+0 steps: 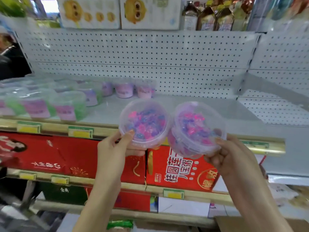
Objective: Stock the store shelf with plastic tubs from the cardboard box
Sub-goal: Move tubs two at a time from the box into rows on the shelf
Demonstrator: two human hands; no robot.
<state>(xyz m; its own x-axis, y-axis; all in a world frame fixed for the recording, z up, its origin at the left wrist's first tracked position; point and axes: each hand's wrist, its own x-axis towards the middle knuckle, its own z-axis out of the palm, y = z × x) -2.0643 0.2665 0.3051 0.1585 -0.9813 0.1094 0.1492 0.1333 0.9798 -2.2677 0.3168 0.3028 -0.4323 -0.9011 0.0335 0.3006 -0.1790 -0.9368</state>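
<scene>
Left hand gripping one clear tub of pink-purple pieces, right hand gripping another — rims touching, before a white shelf.

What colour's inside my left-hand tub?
Clear round plastic tub: pink, purple and blue pieces; head view.

Your picture was bright and evenly lit, with scarcely a shadow on the white shelf. A bright patch in the upper left of the frame was washed out to white. Motion blur smeared most of the view: the stocked tubs at middle left ran into streaks, and the boxes along the top were soft. The left tub and right tub at centre were sharper, their lids hazy with sheen. The gold rail glared at the right. Straight lines bowed toward the edges.
</scene>
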